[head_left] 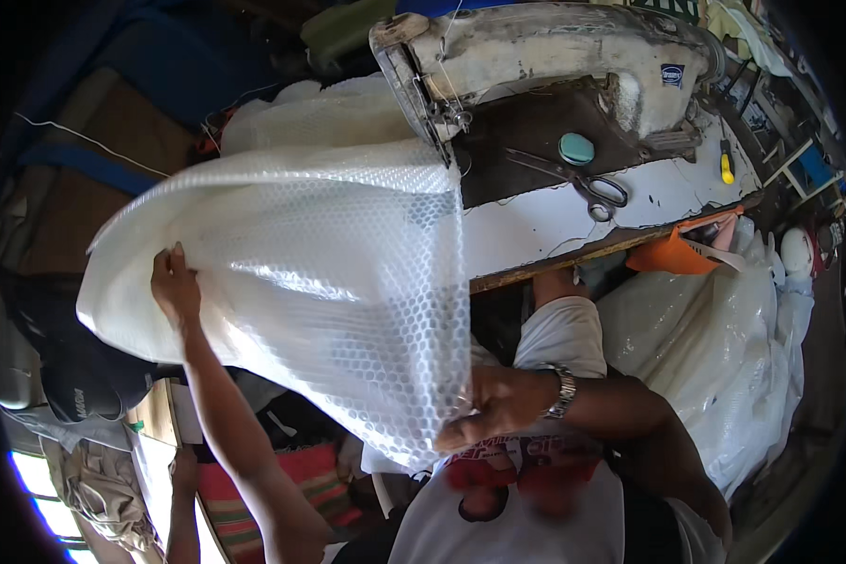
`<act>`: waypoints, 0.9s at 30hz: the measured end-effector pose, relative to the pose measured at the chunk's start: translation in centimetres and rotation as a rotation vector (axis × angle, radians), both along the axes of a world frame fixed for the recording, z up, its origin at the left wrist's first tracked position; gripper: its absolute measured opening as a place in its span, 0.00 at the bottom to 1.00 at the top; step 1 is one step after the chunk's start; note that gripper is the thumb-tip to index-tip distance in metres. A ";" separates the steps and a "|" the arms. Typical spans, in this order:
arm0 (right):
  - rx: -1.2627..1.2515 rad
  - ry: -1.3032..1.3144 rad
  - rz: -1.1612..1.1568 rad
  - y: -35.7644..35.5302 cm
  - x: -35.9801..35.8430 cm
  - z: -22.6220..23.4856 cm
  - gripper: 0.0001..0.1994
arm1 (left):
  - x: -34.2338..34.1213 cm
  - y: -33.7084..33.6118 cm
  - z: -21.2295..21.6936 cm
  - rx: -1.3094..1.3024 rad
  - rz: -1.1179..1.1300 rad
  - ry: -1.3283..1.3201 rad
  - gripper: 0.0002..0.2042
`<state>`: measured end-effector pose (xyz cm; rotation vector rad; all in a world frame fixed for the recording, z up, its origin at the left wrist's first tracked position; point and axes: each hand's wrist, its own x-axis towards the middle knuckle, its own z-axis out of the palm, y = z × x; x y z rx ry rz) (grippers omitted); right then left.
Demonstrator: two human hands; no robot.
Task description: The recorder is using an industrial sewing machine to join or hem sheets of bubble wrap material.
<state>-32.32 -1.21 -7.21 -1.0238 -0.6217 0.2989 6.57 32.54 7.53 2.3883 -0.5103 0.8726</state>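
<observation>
A large translucent sheet of bubble wrap [348, 273] spreads in front of me, folded over along its far side. Its far right corner lies beneath the needle end of a worn, pale sewing machine [555, 52]. My left hand [177, 287] is on the sheet's left part, its fingers closed on the plastic. Nearer my body, my right hand [503, 404] pinches the sheet's lower right edge between thumb and fingers; a metal watch [561, 390] is on that wrist. Part of the corner under the machine is hidden.
On the white-topped table [526, 230] lie dark scissors [583, 183], a green oval object [576, 148] and a small yellow-handled tool [727, 162]. Orange cloth [672, 254] hangs below its edge. More plastic sheeting [714, 357] is heaped at right. Another limb [184, 503] shows at lower left.
</observation>
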 end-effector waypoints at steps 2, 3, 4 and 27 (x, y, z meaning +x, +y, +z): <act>0.043 0.073 0.047 -0.6 -0.5 0.2 0.29 | 3.7 -0.8 -3.8 0.050 0.122 -0.113 0.14; 0.024 0.059 0.029 -0.8 -0.3 -0.5 0.29 | 4.9 -0.9 -5.9 0.173 0.100 -0.275 0.13; -0.391 0.092 0.007 -0.9 -0.1 -1.6 0.29 | 5.6 -1.5 -8.4 0.358 0.152 -0.122 0.14; -0.879 -0.103 -0.485 -6.3 -0.9 1.7 0.11 | -12.0 -25.9 -4.2 0.923 -0.791 -0.301 0.16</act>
